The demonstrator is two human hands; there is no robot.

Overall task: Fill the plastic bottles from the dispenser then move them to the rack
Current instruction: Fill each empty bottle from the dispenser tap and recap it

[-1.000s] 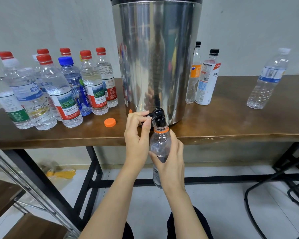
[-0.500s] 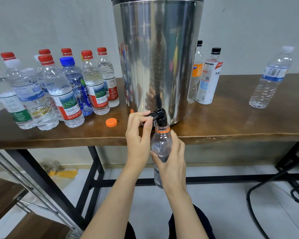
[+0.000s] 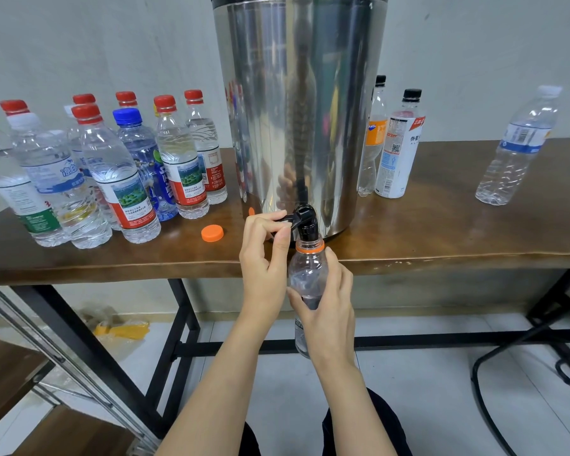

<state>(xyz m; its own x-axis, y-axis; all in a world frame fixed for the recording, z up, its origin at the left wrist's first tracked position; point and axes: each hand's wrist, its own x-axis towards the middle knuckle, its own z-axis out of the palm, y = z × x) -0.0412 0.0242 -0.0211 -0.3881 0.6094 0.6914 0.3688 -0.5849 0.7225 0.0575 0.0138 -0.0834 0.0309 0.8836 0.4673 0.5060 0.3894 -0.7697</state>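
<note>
My left hand [image 3: 264, 261] pinched the black lever of the tap [image 3: 305, 220] between thumb and forefinger, with the other fingers curled. I suppose the lever had to be held for the water to run. My right hand [image 3: 328, 311] was closed around the middle of the bottle [image 3: 307, 268] and held it upright below the edge of the tabletop [image 3: 441, 235]. Its open mouth, ringed in orange, sat directly under the spout, so that nothing would spill. How full it was I could not tell, because my fingers covered much of the clear body.

The tap stuck out from the bottom of the big steel dispenser [image 3: 300, 110], which stood near the front edge of the tabletop. I think this is why the bottle had to hang in the air in front of the edge.

An orange cap [image 3: 212, 233] lay on the wood just to the left, probably from this bottle and near at hand for closing it. Further left stood a crowd of capped bottles [image 3: 125, 185]. To the right of the dispenser were two black-capped bottles [image 3: 397, 149], and a lone bottle [image 3: 515, 149] stood far right. At the lower left was a metal frame with wooden shelves [image 3: 10, 373], maybe the rack.
</note>
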